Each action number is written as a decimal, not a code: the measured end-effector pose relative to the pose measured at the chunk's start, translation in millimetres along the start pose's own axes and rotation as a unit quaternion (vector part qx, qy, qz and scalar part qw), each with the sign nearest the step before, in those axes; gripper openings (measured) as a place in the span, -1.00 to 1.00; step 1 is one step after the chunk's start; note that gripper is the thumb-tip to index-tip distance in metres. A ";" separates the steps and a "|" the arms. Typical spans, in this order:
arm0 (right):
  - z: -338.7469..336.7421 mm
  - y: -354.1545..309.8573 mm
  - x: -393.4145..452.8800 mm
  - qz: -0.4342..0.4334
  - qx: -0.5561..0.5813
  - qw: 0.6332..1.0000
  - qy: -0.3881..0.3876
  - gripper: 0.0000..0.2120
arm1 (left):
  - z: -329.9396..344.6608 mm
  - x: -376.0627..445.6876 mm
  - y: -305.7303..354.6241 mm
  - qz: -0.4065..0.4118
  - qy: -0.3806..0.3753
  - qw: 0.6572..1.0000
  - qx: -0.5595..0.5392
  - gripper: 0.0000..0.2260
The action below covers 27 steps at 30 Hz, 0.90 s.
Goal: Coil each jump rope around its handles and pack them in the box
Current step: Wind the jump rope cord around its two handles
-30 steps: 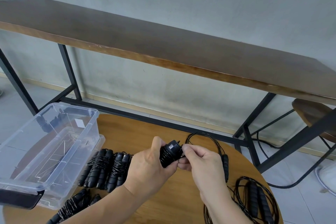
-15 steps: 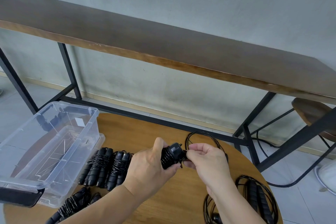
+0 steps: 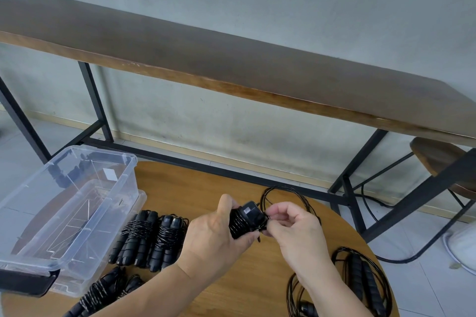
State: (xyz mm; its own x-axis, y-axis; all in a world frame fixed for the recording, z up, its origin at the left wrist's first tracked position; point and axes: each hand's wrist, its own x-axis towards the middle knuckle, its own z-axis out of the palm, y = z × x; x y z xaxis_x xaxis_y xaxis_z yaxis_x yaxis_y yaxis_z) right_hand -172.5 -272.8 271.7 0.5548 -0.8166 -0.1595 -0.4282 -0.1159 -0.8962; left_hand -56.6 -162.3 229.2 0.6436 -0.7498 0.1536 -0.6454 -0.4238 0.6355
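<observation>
Long dark wooden bench (image 3: 231, 69) on black metal legs runs along the grey wall ahead of you, well above the work surface. A round wooden stool (image 3: 438, 159) sits under its right end.

Your round wooden counter (image 3: 185, 188) fills the lower middle of the view. Everything for the task is on it or over it.

Clear plastic box (image 3: 38, 226) stands at the counter's left edge, open at the top, with a white label on its far inner wall. It seems to rest on a clear lid whose rim shows just beside it on the right. No rope shows inside.

Two coiled jump ropes (image 3: 152, 237) lie side by side just right of the box, cord wound around paired black handles. Two more wound bundles (image 3: 103, 291) lie nearer you, below the box corner, partly cut off by your left forearm.

Loose jump rope (image 3: 363, 280) lies at the counter's right edge, handles together inside a slack loop of cord. Another slack loop of black cord (image 3: 283, 195) lies behind your right hand; where it ends is hidden.

Your left hand (image 3: 216, 239) grips the jump rope in hand (image 3: 243, 221) above the counter's middle, fingers and thumb wrapped around the black handles, cord turns showing on them.

Your right hand (image 3: 293, 231) is just right of it, fingertips (image 3: 270, 216) pinching the thin cord against the handle ends. The two hands nearly touch.
</observation>
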 end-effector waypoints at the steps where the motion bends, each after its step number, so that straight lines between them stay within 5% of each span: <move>1: -0.1 0.4 -0.2 -0.011 -0.025 1.000 -0.005 -0.72 | 0.6 -0.1 0.2 -0.002 -0.004 1.000 -0.004 -0.54; 4: -0.9 1.0 0.8 -0.022 -0.048 0.999 -0.009 -0.73 | 1.9 -0.9 0.8 -0.010 -0.009 0.999 -0.033 -0.55; 10: 1.2 2.7 5.1 0.041 0.083 0.996 0.014 -0.81 | 1.2 0.1 4.3 -0.020 -0.005 0.999 -0.042 -0.56; 17: 3.0 11.5 2.6 0.054 0.196 0.977 -0.060 -0.75 | -6.7 7.1 -0.6 -0.069 0.012 0.994 -0.079 -0.59; 22: -6.8 18.0 5.1 0.010 0.068 0.989 -0.128 -0.46 | -10.9 8.4 -3.6 -0.089 0.006 0.987 -0.130 -0.62; 27: -14.6 13.9 9.0 -0.061 -0.264 0.952 -0.141 -0.43 | -9.4 8.0 -4.1 -0.104 -0.007 0.983 -0.154 -0.64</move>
State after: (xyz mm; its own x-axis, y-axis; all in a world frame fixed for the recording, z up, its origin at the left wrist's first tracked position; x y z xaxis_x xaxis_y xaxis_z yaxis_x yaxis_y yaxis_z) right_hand -183.8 -290.0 263.9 0.7604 -0.6038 -0.2390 -0.6067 -0.5293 -0.5931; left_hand -44.9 -161.8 234.9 0.7404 -0.6720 -0.0128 -0.3450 -0.3962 0.8509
